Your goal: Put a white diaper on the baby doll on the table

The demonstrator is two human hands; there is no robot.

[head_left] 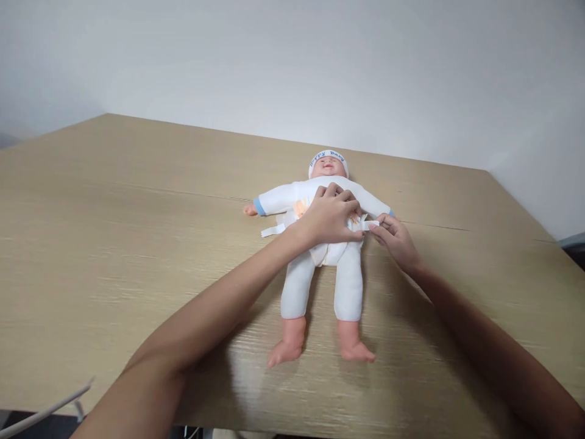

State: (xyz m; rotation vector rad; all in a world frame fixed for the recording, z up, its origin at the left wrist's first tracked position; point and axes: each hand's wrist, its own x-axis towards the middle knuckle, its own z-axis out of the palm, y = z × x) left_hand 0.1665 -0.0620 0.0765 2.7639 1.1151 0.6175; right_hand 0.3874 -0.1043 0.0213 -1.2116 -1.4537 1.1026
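A baby doll (296,286) in a white suit with blue cuffs and a white printed cap lies on its back, feet toward me. Around its hips is a white diaper (329,253). My left hand (333,214) rests across the doll's belly with bent fingers, gripping the diaper's front and hiding much of it. At the doll's side, my right hand (398,241) pinches the end of a white fastening tab (368,225), which sticks out sideways from the diaper. The opposite tab (273,230) lies stretched out loose on the other side.
The doll lies on a wide wooden table (137,256) with thin seams across its top. Behind the table rises a plain pale wall (292,67). A white cable (50,411) pokes up over the near left edge. Something dark (573,247) shows beyond the right edge.
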